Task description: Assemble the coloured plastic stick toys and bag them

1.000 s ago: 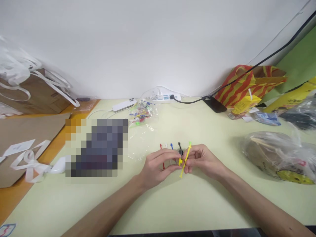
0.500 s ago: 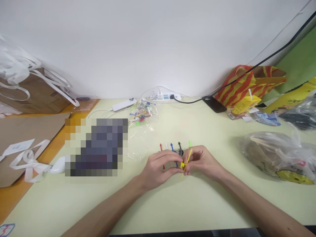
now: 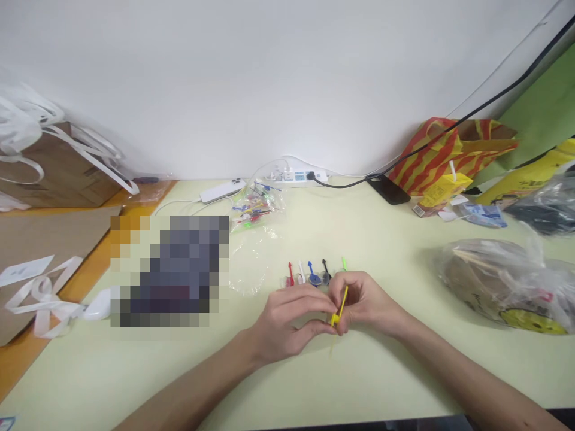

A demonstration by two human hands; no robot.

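Observation:
My left hand (image 3: 287, 320) and my right hand (image 3: 366, 302) meet over the pale green table (image 3: 287, 371), both pinching a small yellow plastic tie (image 3: 340, 306) between fingertips. The tie stands nearly upright, its head at the bottom between my thumbs. Just beyond my fingers lies a row of similar ties on the table: red (image 3: 290, 273), white (image 3: 301, 272), blue (image 3: 311, 272), black (image 3: 325, 270) and a green one (image 3: 344, 263) partly hidden by my right hand.
A clear bag of coloured ties (image 3: 256, 209) lies further back. A power strip (image 3: 296, 176), a white remote (image 3: 222, 190) and a phone (image 3: 389, 188) sit by the wall. A plastic-wrapped bundle (image 3: 503, 281) lies right; paper bags and ribbon (image 3: 45, 299) lie left.
My hands have drawn slightly nearer to me and lower. The yellow tie shows shorter than before, with less of its tail sticking out below my fingers.

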